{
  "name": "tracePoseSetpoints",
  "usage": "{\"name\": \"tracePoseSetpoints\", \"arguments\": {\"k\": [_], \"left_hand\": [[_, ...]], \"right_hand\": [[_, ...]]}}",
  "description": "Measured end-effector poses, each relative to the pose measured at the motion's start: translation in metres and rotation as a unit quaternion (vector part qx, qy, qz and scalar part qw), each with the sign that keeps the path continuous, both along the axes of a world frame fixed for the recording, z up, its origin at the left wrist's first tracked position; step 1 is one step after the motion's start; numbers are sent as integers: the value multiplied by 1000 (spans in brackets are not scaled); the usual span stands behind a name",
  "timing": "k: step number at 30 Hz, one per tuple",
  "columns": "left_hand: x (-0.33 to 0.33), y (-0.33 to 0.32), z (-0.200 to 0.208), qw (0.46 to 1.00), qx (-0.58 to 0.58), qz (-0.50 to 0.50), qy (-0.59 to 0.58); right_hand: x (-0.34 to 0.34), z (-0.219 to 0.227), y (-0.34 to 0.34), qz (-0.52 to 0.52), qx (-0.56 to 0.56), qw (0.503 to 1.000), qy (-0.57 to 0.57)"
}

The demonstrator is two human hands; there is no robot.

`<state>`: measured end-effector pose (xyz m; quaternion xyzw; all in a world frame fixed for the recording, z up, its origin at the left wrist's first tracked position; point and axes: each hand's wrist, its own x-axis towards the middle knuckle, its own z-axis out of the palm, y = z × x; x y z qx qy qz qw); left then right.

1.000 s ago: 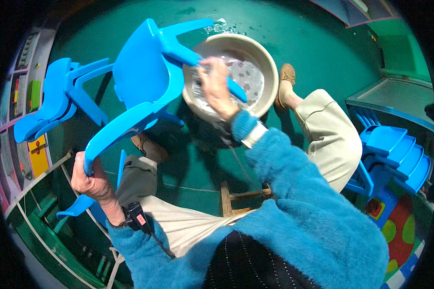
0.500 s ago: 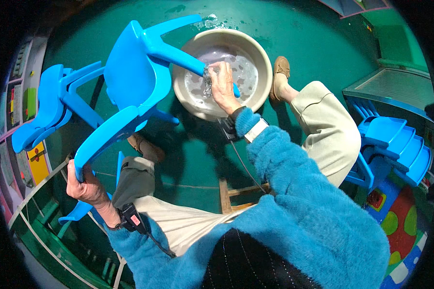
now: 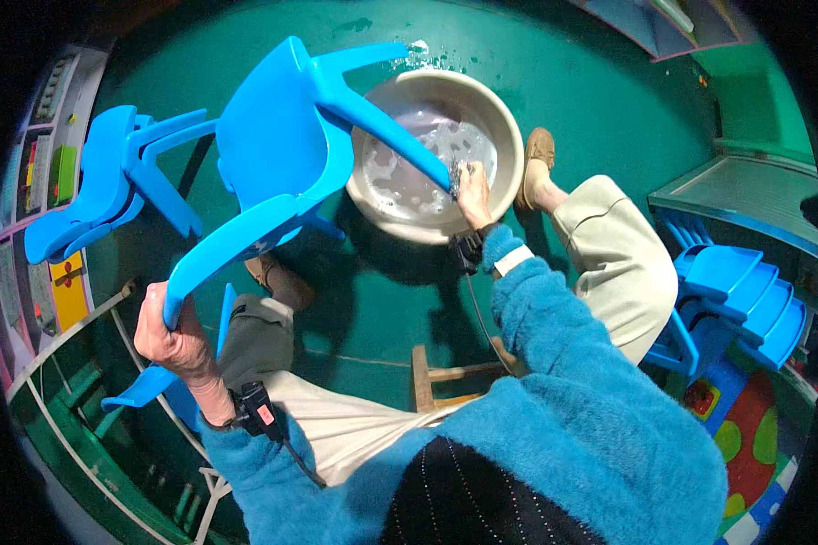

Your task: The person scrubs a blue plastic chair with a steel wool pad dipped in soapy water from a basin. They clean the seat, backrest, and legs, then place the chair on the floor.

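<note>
A small blue plastic chair (image 3: 273,136) is held tipped over in front of me, its legs reaching to the right. My left hand (image 3: 174,334) is closed round the end of its backrest. One chair leg slants down over a beige basin (image 3: 365,191) of sudsy water. At that leg's tip my right hand (image 3: 474,195) is closed on a silvery, frizzy scouring pad (image 3: 455,177), which is pressed against the leg. The fingers partly hide the pad.
More blue chairs (image 3: 100,191) stand stacked at the left, before a toy shelf (image 3: 54,173). Another stack (image 3: 745,282) sits at the right beside a metal-topped table (image 3: 736,195). A wooden stool (image 3: 423,377) lies below me, and a white-railed frame (image 3: 82,341) stands lower left.
The chair has shifted slightly to the right in view. My right hand has moved right and down with the scouring pad, to the leg's tip. My left hand keeps its hold.
</note>
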<state>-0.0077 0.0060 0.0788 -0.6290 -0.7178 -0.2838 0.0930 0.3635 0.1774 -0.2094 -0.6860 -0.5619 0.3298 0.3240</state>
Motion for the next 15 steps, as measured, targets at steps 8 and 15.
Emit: {"name": "tracePoseSetpoints", "arguments": {"k": [8, 15], "left_hand": [[47, 33, 20, 998, 3, -57, -6], [57, 42, 32, 997, 9, -78, 4]], "right_hand": [[-77, 66, 49, 196, 209, 957, 43], [-114, 121, 94, 252, 286, 921, 83]]}}
